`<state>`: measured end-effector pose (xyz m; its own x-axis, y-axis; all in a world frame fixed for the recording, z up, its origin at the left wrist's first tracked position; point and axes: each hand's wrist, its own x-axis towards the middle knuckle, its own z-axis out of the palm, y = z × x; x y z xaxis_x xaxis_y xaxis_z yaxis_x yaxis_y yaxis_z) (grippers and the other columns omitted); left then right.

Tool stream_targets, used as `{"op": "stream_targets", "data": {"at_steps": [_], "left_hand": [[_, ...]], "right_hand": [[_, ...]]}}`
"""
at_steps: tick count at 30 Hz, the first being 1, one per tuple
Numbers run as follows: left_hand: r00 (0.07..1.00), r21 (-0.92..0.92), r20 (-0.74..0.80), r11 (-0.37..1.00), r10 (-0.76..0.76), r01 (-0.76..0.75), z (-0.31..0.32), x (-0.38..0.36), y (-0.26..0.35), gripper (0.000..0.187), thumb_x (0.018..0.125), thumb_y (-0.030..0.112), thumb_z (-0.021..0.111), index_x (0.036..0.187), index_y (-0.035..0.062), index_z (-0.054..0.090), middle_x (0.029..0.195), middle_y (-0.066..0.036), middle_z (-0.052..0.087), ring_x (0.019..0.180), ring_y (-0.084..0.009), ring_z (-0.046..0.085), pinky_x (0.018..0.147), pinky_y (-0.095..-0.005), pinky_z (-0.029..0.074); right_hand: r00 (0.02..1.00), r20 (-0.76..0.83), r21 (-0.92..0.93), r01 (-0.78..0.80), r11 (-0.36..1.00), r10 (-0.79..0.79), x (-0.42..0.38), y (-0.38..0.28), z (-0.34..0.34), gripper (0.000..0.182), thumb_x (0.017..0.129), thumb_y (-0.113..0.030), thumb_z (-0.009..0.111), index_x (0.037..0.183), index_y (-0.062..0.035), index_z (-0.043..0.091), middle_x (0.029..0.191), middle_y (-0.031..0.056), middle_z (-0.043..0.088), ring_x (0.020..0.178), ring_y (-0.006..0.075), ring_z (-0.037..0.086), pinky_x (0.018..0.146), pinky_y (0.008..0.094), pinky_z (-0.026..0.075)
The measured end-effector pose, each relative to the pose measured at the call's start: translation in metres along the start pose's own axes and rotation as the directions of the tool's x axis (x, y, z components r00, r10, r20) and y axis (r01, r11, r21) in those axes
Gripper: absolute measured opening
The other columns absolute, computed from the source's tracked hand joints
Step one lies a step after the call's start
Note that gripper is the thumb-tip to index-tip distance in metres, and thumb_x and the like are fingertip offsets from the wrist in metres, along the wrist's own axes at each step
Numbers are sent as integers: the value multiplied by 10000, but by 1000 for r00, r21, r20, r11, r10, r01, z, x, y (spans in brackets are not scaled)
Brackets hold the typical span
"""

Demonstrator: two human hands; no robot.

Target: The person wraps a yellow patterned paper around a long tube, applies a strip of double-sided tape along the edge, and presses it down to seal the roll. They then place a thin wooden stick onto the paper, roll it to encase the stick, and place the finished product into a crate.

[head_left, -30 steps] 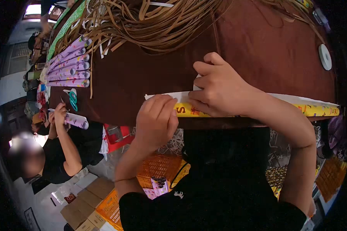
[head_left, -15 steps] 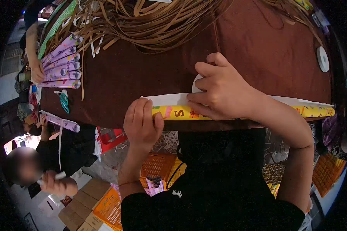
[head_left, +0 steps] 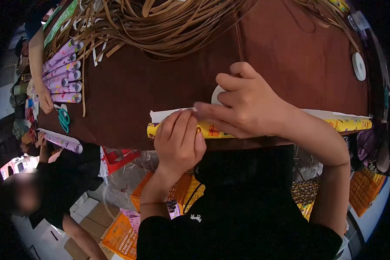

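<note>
Yellow printed roll lies lengthwise along the tabletop's near edge

A long, slim yellow paper roll lies flat on the tabletop, just inside the near edge and roughly parallel to it. Its right end reaches close to the tabletop's right edge. The print shows small colourful motifs, among them a red gift box. The paper is not fully wound: a white flap, the sheet's plain side, stands out along the roll's far side, showing toward both ends. Stretches of the roll are covered from view. A white round piece, mostly hidden, sits just beyond the roll's middle, farther from the near edge.
</note>
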<state>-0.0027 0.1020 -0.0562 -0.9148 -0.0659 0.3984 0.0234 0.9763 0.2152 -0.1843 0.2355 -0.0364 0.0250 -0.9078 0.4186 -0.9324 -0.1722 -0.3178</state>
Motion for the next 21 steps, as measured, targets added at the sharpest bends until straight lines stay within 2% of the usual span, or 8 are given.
{"op": "stream_targets", "data": {"at_steps": [3, 5, 8, 10, 13, 16, 18, 21], "left_hand": [[1000, 50, 11, 999, 18, -19, 0, 2, -1, 312, 839, 194, 536, 1003, -30, 679, 1071, -139, 632, 1014, -286, 579, 853, -402, 497], [999, 68, -12, 997, 37, -37, 2, 2, -1, 317, 842, 201, 528, 1000, -27, 682, 1068, -134, 635, 1003, -281, 584, 845, -398, 500], [999, 64, -6, 997, 40, -40, 5, 0, -2, 331, 855, 205, 498, 983, -30, 692, 1037, -127, 659, 977, -273, 600, 809, -391, 517], [999, 53, -13, 998, 46, -45, 6, 0, -2, 336, 862, 207, 489, 982, -33, 693, 1035, -129, 661, 966, -276, 605, 798, -391, 522], [998, 47, -26, 997, 56, -55, 8, -1, -4, 357, 889, 212, 462, 982, -43, 693, 1038, -136, 663, 935, -288, 622, 766, -394, 535], [997, 68, 7, 994, 81, -82, 6, -1, -6, 382, 907, 222, 441, 996, -50, 694, 1037, -149, 666, 941, -292, 630, 764, -401, 539], [997, 85, 9, 993, 81, -82, 7, -2, -5, 389, 909, 225, 436, 1002, -51, 693, 1040, -147, 668, 947, -295, 632, 768, -408, 541], [997, 67, 40, 996, 60, -63, 6, -1, -3, 382, 913, 211, 424, 1013, -49, 686, 1037, -142, 668, 951, -300, 634, 788, -411, 539]], "right_hand": [[995, -90, -207, 26, 978, -46, 4, 0, -11, 222, 761, -317, 680, 856, -117, 662, 523, -23, 520, 789, 196, 519, 808, 368, 364], [995, 46, -205, -74, 976, 85, 5, -6, -40, 446, 732, -294, 764, 1098, -73, 637, 602, -34, 535, 783, 179, 485, 824, 400, 320], [956, 67, -193, -269, 944, 286, -6, -13, -79, 435, 675, -283, 799, 1039, -100, 646, 636, -34, 535, 752, 158, 474, 817, 375, 307], [891, 81, -233, -420, 877, 448, -17, -22, -105, 405, 665, -247, 815, 999, -81, 658, 678, -5, 541, 804, 210, 460, 849, 395, 322], [722, 62, -284, -649, 706, 689, -54, -37, -136, 395, 715, -269, 785, 984, -14, 650, 803, 42, 563, 923, 218, 435, 864, 371, 344], [549, -54, -153, -830, 536, 834, -96, -45, -145, 433, 694, -272, 819, 999, -3, 668, 766, 50, 563, 882, 253, 463, 810, 355, 332], [565, -127, -322, -800, 505, 815, -114, -46, -147, 434, 680, -287, 836, 975, -17, 668, 759, 49, 549, 851, 256, 456, 827, 370, 329], [573, -70, -459, -745, 483, 817, -125, -44, -139, 417, 655, -285, 851, 941, -54, 654, 740, 45, 567, 798, 252, 489, 847, 390, 315]]}}
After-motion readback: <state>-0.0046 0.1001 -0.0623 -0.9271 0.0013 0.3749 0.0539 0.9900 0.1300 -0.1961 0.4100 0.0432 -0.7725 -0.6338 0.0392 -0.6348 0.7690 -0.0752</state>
